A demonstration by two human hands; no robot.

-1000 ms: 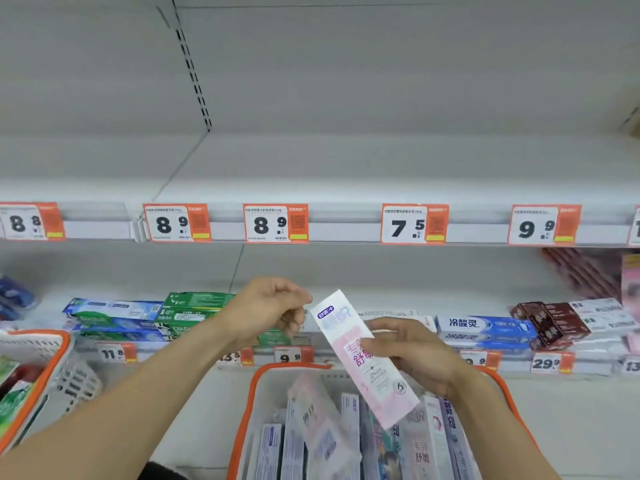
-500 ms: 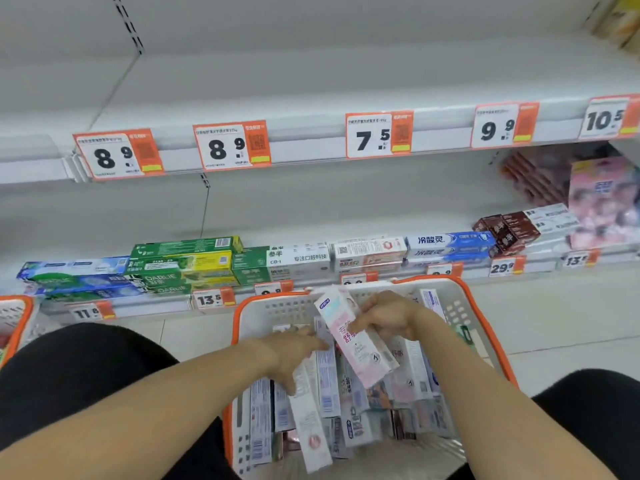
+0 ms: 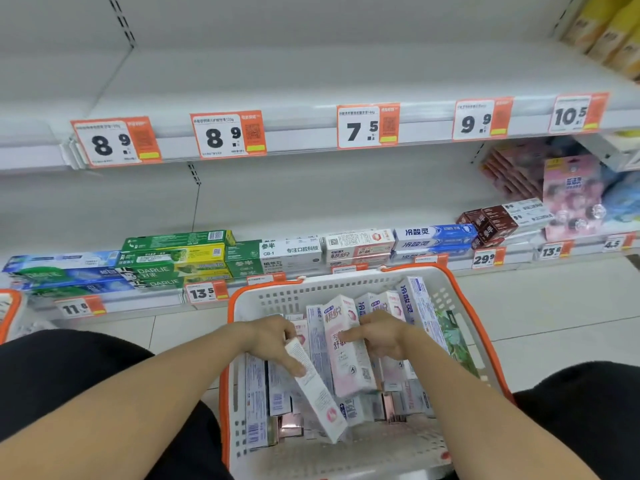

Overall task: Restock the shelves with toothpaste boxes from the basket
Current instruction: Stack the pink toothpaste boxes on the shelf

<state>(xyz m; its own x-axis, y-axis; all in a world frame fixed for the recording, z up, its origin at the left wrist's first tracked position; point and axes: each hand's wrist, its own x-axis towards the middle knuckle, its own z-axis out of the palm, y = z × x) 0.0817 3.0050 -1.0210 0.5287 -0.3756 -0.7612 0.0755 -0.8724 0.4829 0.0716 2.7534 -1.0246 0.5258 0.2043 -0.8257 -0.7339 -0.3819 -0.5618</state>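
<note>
Both hands are in the basket [image 3: 263,296]; left hand [image 3: 277,344] pinches a white box [image 3: 317,386] slanting to 5 o'clock; right hand [image 3: 381,336], at 3 o'clock of a pink box [image 3: 346,348], curls onto it; remaining boxes too jumbled to count.

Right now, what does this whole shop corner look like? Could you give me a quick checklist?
Surface: pale tiled floor; upper shelf mostly bare, with orange price tags along its edge.
Job's things: white basket with orange rim holding many toothpaste boxes; a pink box and a white box lie on top.
Clutter: lower shelf carries green, blue, white and brown boxes; a second basket shows at the left edge.
Hands: left hand grips the white box; right hand grips the pink box.
Cables: nothing seen.
Surroundings: yellow packs top right; the person's black-clad knees.
</note>
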